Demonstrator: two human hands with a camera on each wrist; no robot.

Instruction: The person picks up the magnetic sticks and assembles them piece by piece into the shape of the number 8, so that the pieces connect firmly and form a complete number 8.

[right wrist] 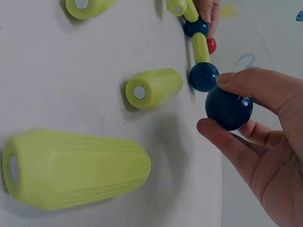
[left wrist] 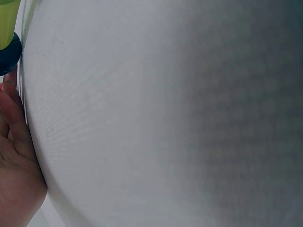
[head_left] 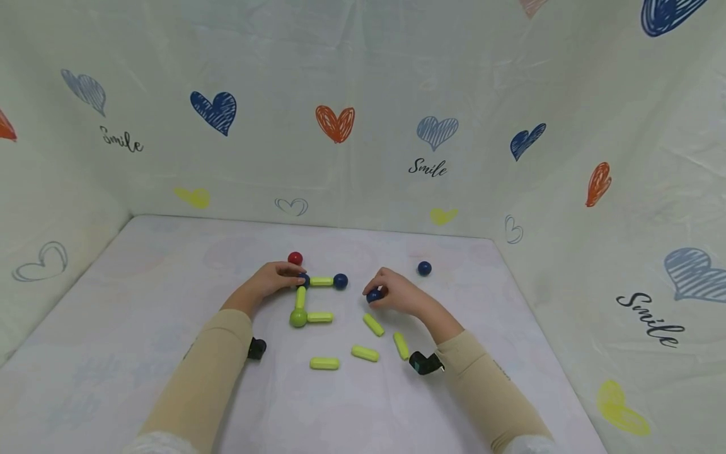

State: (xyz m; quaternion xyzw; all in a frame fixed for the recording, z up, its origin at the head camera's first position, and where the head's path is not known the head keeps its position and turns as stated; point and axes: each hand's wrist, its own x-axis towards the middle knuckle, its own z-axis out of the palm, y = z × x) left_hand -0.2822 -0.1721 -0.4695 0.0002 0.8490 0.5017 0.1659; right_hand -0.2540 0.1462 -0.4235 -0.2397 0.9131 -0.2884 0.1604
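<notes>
My left hand (head_left: 271,279) pinches a blue ball (head_left: 304,282) at the far-left corner of a joined shape of rods and balls. From that ball one green rod (head_left: 322,281) runs right to a second blue ball (head_left: 340,281). Another rod (head_left: 300,297) comes toward me to a green ball (head_left: 298,317), which carries a further rod (head_left: 320,317) pointing right. To the right of this shape, my right hand (head_left: 398,291) holds a loose blue ball (right wrist: 229,109) between thumb and fingers, raised over the table in the right wrist view.
Several loose green rods (head_left: 365,353) with metal-coloured ends lie in front of the hands. A red ball (head_left: 295,258) sits just beyond the left hand, and another blue ball (head_left: 424,268) lies at the back right. A heart-printed curtain (head_left: 374,183) borders the table (head_left: 170,265).
</notes>
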